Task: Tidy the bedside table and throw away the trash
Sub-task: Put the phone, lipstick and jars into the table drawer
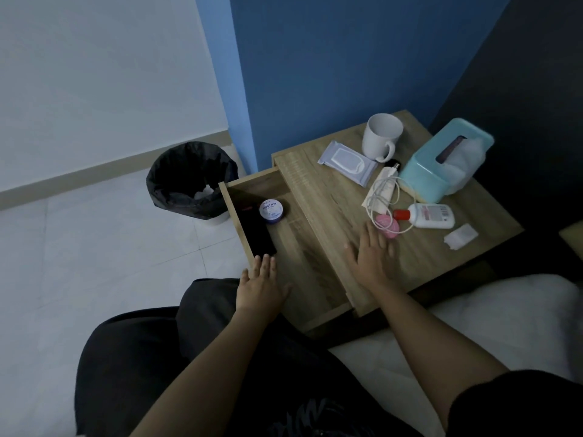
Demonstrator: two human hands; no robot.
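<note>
Apparently stowing: left hand [260, 279] flat at open drawer [230, 209] near rim, right hand [372, 253] spread (empty) just beside drawer.

Jar lid [271, 209]: the print is mostly too small to read.
Black flat item [257, 230]: in the drawer [299, 263], too dark to tell its kind; whether the left hand [260, 287] touches its near end cannot be told.
Right hand [372, 257]: fingers blurred, covering the near edge of the pink item [389, 225].
Pink item: kind unclear.
Dark-capped bottle [395, 166]: mostly hidden behind the mug [380, 137].
Lotion bottle [432, 216]: label print too small to read.
Bin [189, 181]: lower right side hidden behind the drawer corner; pale scraps inside too dim to identify.
Yellowish object [572, 239]: cut off by the right edge.
Shirt print [303, 417]: cut off by the bottom edge, unreadable.
</note>
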